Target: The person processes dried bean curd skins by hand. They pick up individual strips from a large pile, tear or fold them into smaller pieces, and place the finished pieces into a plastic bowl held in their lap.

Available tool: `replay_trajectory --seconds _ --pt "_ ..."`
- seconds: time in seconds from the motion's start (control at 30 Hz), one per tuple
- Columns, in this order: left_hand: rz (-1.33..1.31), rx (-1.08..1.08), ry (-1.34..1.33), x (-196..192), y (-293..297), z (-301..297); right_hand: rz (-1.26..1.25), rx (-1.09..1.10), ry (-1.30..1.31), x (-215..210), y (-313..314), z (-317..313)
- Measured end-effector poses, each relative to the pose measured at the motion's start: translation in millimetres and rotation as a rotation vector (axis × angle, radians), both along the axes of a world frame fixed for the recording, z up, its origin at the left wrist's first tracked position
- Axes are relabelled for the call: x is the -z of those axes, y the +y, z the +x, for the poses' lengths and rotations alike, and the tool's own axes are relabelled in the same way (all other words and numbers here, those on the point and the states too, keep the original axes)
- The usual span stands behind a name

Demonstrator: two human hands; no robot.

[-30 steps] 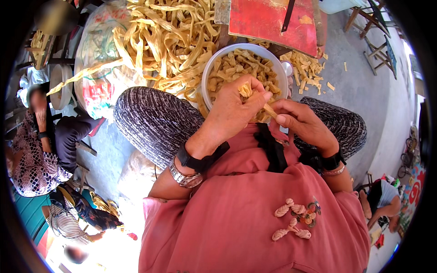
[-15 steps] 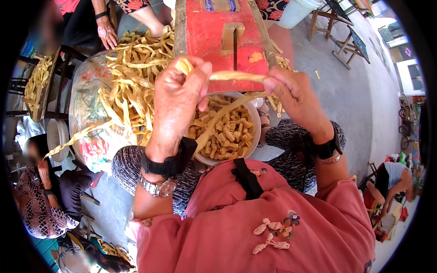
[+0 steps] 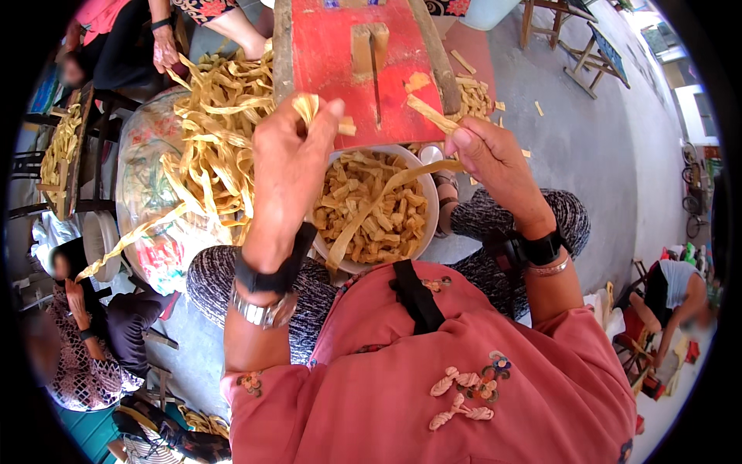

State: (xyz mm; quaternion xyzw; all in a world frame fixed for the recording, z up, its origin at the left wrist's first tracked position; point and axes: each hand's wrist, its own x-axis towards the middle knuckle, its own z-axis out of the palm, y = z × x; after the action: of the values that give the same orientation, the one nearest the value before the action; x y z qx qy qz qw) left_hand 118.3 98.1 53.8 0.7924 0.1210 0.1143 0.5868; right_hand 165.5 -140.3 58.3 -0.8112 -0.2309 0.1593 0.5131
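My left hand (image 3: 286, 162) is closed around a folded bundle of tan strip (image 3: 307, 108), whose short cut end sticks out past the fingertips. Between thumb and fingers of my right hand (image 3: 495, 158) is a long tan dried strip (image 3: 429, 114). One end points toward the bench; the other length hangs in a curve over the bowl. That white bowl (image 3: 430, 241) sits between my knees, full of short folded tan pieces (image 3: 394, 224). Just beyond my hands is a red-topped bench (image 3: 332, 46), with a wooden block (image 3: 369, 50) holding a thin dark upright blade.
Left of the bench, a big heap of long strips (image 3: 220, 116) lies on clear plastic (image 3: 139, 185). A co-worker's hand (image 3: 165, 52) grips a strip there. Loose short pieces (image 3: 475, 100) lie right of the bench, folding stools (image 3: 599, 66) farther off.
The strip that ran between my hands is now in two separate parts, one in each hand. My hands have moved slightly apart. The co-worker's hand now lifts a strip from the heap.
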Motion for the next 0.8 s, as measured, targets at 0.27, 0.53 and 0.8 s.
replay_trajectory --seconds 0.27,0.53,0.8 --pt "0.232 0.127 0.072 88.9 -26.8 -76.7 0.155 -0.281 0.229 -28.3 9.9 -55.3" --pt "-1.089 0.282 0.603 44.4 -52.6 -95.1 0.398 -0.829 0.244 16.0 37.4 -93.7" --pt "-0.880 0.392 0.345 47.6 -29.5 -91.4 0.627 -0.326 0.442 8.8 34.0 -95.3"
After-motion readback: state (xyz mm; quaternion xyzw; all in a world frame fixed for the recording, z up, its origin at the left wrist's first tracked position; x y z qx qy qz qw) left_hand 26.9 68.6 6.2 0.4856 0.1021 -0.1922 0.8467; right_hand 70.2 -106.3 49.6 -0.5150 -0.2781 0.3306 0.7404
